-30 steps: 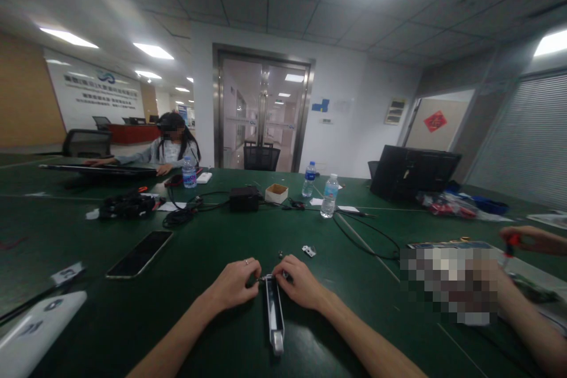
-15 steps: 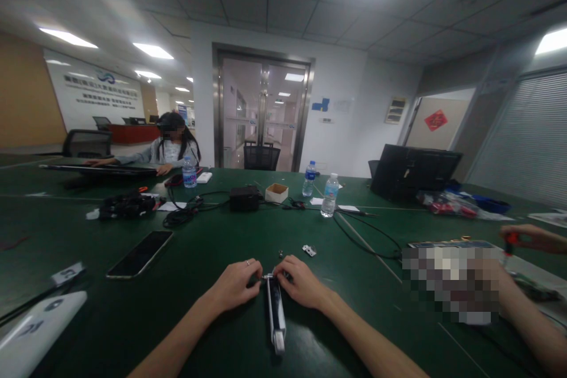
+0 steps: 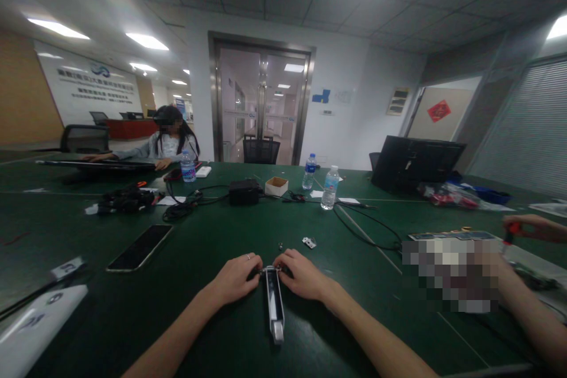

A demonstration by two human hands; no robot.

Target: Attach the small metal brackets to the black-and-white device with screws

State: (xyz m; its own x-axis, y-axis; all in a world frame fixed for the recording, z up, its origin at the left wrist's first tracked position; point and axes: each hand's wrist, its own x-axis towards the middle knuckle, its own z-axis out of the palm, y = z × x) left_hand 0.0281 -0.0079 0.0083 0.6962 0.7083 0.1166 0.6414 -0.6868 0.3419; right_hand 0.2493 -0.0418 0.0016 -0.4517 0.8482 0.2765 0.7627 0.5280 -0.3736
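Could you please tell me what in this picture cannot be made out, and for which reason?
1. Head view: whatever the left hand and right hand hold at the far end of the slim piece; their fingers cover it.
2. Head view: the tiny part beyond the hands; too small to identify.
3. Head view: details under the pixelated patch; masked by blocks.
4. Head view: the white object; cut off by left and bottom edges.

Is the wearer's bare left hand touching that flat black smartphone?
No, the left hand is at the far end of a long, narrow, white-and-dark piece, while the flat black smartphone lies apart on the green tabletop.
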